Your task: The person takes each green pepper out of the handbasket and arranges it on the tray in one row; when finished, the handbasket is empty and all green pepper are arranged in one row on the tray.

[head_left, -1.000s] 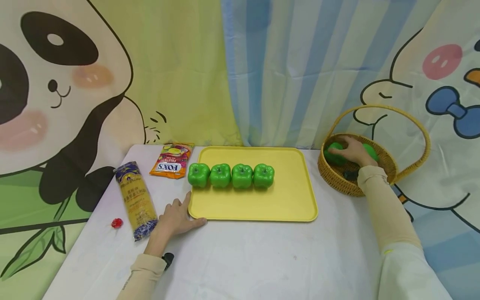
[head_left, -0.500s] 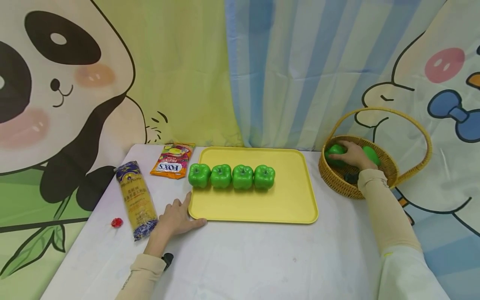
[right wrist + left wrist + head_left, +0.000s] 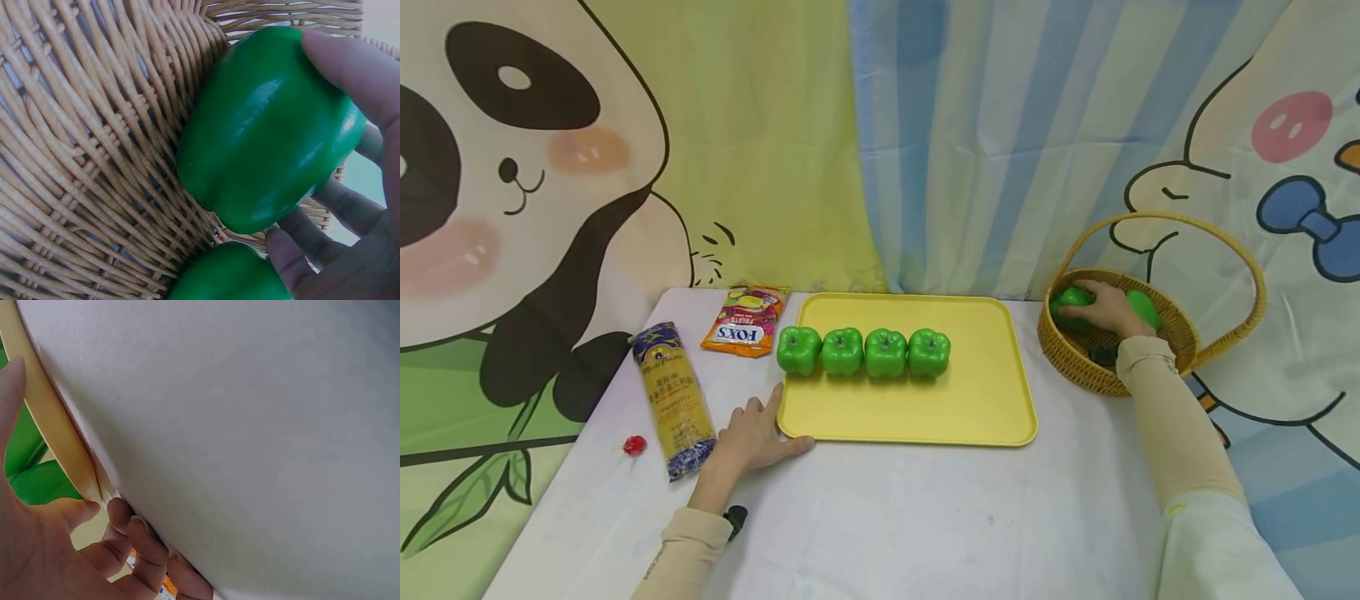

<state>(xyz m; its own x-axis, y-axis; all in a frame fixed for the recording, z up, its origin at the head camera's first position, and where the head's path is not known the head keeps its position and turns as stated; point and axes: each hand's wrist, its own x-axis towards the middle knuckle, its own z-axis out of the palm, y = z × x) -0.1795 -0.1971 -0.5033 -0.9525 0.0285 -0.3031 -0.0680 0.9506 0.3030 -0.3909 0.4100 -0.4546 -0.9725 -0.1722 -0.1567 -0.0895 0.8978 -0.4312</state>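
Observation:
My right hand (image 3: 1105, 307) is down inside a wicker basket (image 3: 1078, 371), with thumb and fingers curled round a green bell pepper (image 3: 269, 128). That pepper leans against the basket wall in the right wrist view. Another green pepper (image 3: 228, 275) lies just below it. At the near left corner of the yellow tray (image 3: 977, 375), my left hand (image 3: 752, 433) touches the rim with spread fingers, its thumb along the front edge. Several green bell peppers (image 3: 885, 353) stand in a row across the tray's left and middle part.
Left of the tray lie an orange and red candy bag (image 3: 745, 322), a spaghetti packet (image 3: 673, 400) and a small red wrapped sweet (image 3: 634, 446). The basket's tall handle (image 3: 1247, 258) arches over its right side. A patterned curtain (image 3: 970, 150) hangs behind the table.
The right hand has shifted slightly on the pepper in the basket. The left hand, tray and row of peppers keep their places; the head view has tilted a little.

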